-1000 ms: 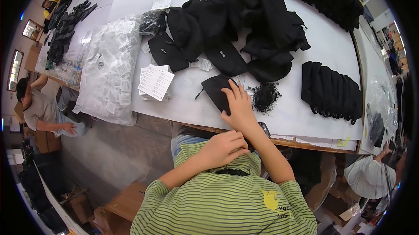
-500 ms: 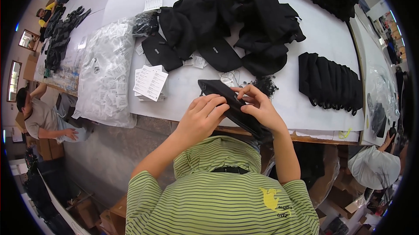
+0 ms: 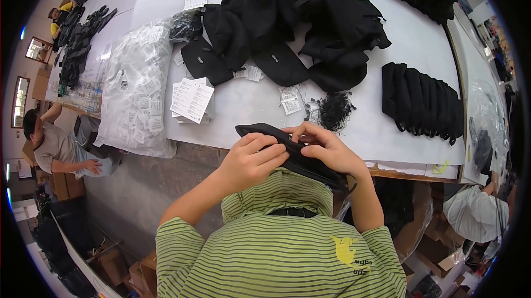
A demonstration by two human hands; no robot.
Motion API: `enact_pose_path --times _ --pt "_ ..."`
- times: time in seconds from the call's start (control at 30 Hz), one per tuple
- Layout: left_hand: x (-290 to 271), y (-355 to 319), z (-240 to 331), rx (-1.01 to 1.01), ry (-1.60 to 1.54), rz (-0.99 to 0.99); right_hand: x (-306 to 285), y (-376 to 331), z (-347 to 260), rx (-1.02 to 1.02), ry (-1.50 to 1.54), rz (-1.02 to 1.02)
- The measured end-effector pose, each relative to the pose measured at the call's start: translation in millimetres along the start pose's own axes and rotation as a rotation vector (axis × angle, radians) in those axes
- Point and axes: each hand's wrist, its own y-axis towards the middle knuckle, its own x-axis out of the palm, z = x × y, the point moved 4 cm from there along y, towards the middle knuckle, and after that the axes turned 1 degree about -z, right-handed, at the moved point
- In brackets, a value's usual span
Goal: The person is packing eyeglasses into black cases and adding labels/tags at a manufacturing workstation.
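Observation:
My left hand [image 3: 251, 160] and my right hand [image 3: 326, 149] both grip a flat black pouch [image 3: 263, 131] held edge-on just above my chest, at the near edge of the white table [image 3: 249, 102]. The fingers of both hands curl over its top edge. Its right end runs down under my right palm. A tangle of black strings [image 3: 334, 111] and small white tags [image 3: 290, 102] lie on the table just beyond my hands.
A heap of black pouches [image 3: 298, 27] fills the table's far middle. A neat row of folded black pouches [image 3: 423, 102] lies right. A stack of white cards [image 3: 192, 99] and clear plastic bags [image 3: 135, 85] lie left. People sit at the left [image 3: 52, 146] and lower right [image 3: 478, 209].
A second ago my right hand lay on the pouch on the table and my left was at my chest. Both hands have since lifted the pouch off the table toward me.

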Motion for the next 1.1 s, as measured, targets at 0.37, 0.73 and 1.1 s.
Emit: enact_pose_path --times 0.37,0.73,1.1 --pt "2.2 -37.0 -18.4 -0.467 -0.212 -0.11 -6.1 -57.1 59.6 0.138 0.062 -0.018" --pt "16.6 -77.5 -24.7 -1.008 -0.934 -0.713 10.7 -81.7 57.4 0.22 -0.737 0.107" --pt "16.6 -65.9 -22.5 -0.84 -1.062 -0.841 -25.7 -86.7 22.2 -0.385 0.871 0.254"
